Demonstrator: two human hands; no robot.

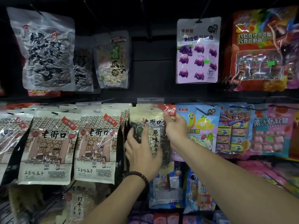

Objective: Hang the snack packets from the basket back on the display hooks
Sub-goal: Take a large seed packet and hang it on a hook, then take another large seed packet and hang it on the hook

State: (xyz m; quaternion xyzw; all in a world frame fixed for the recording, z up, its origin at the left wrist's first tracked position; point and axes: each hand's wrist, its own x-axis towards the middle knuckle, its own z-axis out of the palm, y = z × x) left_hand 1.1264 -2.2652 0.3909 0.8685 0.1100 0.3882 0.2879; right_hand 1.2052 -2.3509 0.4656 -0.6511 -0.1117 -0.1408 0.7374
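Note:
A sunflower-seed packet [155, 126] with a cream top, dark seeds and a red corner tag hangs at the middle of the lower hook row, its hang hole at the hook tip [151, 109]. My left hand [144, 152] lies flat against the packet's lower left, fingers spread over its front. My right hand [175, 126] pinches the packet's upper right corner by the red tag. The basket is out of view.
Cream seed packets [97, 147] hang directly left, a yellow-and-purple candy packet [200, 126] directly right. The upper row holds seed bags [47, 50], a purple gummy packet [198, 50] and a bare hook [145, 18] between them. More packets hang below.

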